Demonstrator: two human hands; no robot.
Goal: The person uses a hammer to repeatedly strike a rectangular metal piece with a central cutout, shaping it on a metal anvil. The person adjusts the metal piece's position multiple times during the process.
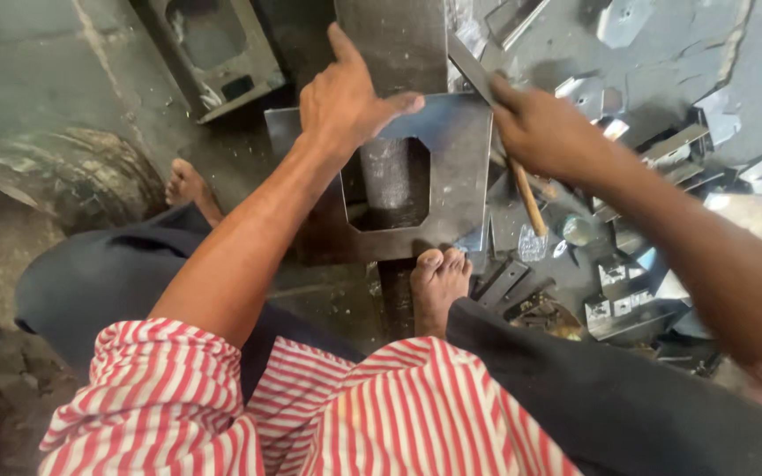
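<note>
Steel sheet plate (456,176), grey, with an eight-sided cut-out (390,183) in its middle, is seen in the head view lying across a dark upright post (396,172) on the workshop floor (37,70). The left hand (346,101) is pressed flat on the plate's upper edge, fingers (343,42) spread apart, thumb stretched along the metal. The right hand (544,132) is closed around a flat metal file (472,73) with a wooden handle (531,204); the file's blade is laid against the plate's upper right corner. One bare foot (438,286) is set just below the plate's lower edge, another (189,187) further left. Offcuts and folded sheet pieces (632,300) are scattered on the floor to the right. A boxy metal housing (213,53) is noted at the upper left. Striped red-and-white cloth (310,414) fills the foreground.
</note>
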